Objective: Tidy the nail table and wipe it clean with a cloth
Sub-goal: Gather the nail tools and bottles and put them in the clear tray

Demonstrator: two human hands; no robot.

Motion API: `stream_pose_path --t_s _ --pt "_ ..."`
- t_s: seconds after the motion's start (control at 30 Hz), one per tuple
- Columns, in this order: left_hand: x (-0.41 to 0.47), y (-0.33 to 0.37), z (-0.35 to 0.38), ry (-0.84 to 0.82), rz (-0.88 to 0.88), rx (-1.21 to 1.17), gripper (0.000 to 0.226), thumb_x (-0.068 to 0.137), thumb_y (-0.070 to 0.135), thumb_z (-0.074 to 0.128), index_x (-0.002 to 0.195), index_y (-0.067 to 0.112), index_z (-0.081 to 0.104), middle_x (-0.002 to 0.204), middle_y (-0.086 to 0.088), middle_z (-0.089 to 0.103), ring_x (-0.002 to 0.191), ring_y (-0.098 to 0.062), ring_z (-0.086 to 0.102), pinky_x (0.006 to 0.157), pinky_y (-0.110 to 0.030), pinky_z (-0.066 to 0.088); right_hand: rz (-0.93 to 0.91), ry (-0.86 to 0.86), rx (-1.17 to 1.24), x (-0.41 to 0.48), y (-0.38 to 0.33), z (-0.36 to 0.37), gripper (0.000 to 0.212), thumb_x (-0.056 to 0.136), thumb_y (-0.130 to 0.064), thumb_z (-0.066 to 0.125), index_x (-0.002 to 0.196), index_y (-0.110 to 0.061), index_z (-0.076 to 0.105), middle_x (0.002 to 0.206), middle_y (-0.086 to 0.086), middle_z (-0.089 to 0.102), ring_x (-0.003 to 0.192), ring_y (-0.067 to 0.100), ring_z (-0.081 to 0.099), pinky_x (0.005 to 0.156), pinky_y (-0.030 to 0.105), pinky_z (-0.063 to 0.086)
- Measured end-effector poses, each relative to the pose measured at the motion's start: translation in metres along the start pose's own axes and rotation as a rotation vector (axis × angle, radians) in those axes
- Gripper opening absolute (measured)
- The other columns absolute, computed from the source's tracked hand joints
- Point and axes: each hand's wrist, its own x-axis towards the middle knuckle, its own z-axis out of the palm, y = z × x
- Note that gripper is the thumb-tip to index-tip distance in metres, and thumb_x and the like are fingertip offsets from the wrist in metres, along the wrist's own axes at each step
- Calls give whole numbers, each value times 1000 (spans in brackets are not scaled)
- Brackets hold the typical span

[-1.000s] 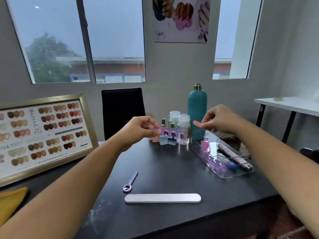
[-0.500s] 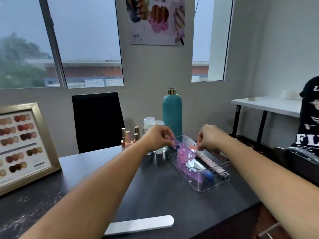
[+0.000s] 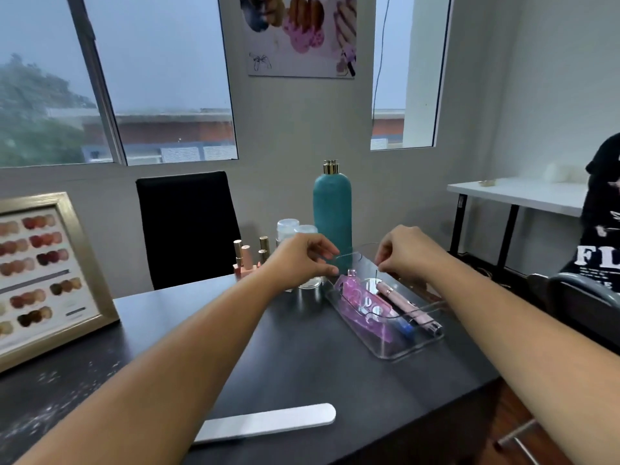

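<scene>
My left hand (image 3: 302,260) hovers over the near end of a clear tray (image 3: 414,347), thumb and forefinger apart with nothing between them. Purple toe separators (image 3: 360,302) lie in the tray beside a pink pen-shaped tool (image 3: 406,305) and a blue item (image 3: 405,327). My right hand (image 3: 402,256) is above the tray's far end, fingers curled down together, with nothing visible in them. A long white nail file (image 3: 268,421) lies near the front edge of the dark table (image 3: 318,364). White dust (image 3: 50,380) speckles the table's left part. No cloth is in view.
A teal bottle (image 3: 332,209), clear jars (image 3: 288,229) and small polish bottles (image 3: 248,260) stand behind the tray. A framed nail colour chart (image 3: 40,273) leans at the left. A black chair (image 3: 184,226) faces me. A person in black (image 3: 600,229) sits at the right.
Both hands moved from mid-air down to the tray. The purple toe separator left my left hand and lies in the tray; the small pink piece is no longer seen in my right.
</scene>
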Motion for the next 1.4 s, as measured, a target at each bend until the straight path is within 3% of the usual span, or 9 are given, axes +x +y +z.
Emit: stream_pose_path --t_s 0.17,0.4,0.6,0.7,0.83,0.97,1.13,1.3,1.4 --pt "-48 1 -41 93 -26 -29 20 71 8 78 87 17 69 75 4 68 67 -3 61 74 -20 50 -142 70 150 -27 -33 -7 6 76 -12 71 77 -17 75 79 -4 72 77 10 65 71 24 50" --pt "-152 -22 -93 121 -180 149 15 75 16 76 82 26 66 86 -1 70 79 -14 67 76 -28 54 -416 -160 270 -78 -90 25 4 74 -25 77 72 -24 74 64 -15 67 58 -10 56 56 2 40" --pt "-207 -44 -93 12 -490 371 32 70 43 76 90 19 69 83 2 69 73 -10 61 64 -20 47 -512 -509 127 -108 -123 52 29 71 -40 79 91 -19 74 85 -9 72 78 3 65 79 24 55" --pt "-213 -43 -84 -11 -524 427 37 66 48 78 87 19 71 80 6 67 74 -6 58 58 -17 42 -499 -553 10 -116 -128 58 38 67 -42 81 95 -18 73 90 -7 72 85 8 66 83 29 55" --pt "-207 -35 -78 -30 -527 520 30 67 38 80 84 14 74 84 -2 72 75 -14 61 67 -26 51 -466 -548 -96 -123 -130 67 26 69 -33 81 87 -16 74 87 -3 72 82 13 66 79 33 56" --pt "-200 -31 -78 -122 -557 599 29 75 31 73 86 4 74 82 -8 71 71 -19 58 65 -28 46 -429 -539 -108 -119 -127 67 24 67 -31 82 81 -15 70 79 -4 68 77 15 64 74 33 55" --pt "-196 -32 -79 -195 -601 589 39 77 35 68 90 -2 70 77 -7 62 69 -21 50 63 -29 41 -359 -609 25 -109 -115 60 19 68 -27 83 78 -17 71 72 -2 68 68 14 58 62 27 48" --pt "-192 -31 -81 -188 -536 469 17 76 23 69 81 7 73 75 -5 69 66 -14 60 58 -22 47 -321 -552 211 -96 -105 33 8 74 -21 79 72 -17 72 61 -6 65 56 9 54 49 16 45" --pt "-176 -23 -85 -58 -443 338 12 78 21 71 76 10 74 73 -3 71 64 -10 60 62 -23 51 -268 -434 302 -84 -94 3 7 75 -22 77 72 -17 74 63 -4 65 54 6 52 50 17 43"
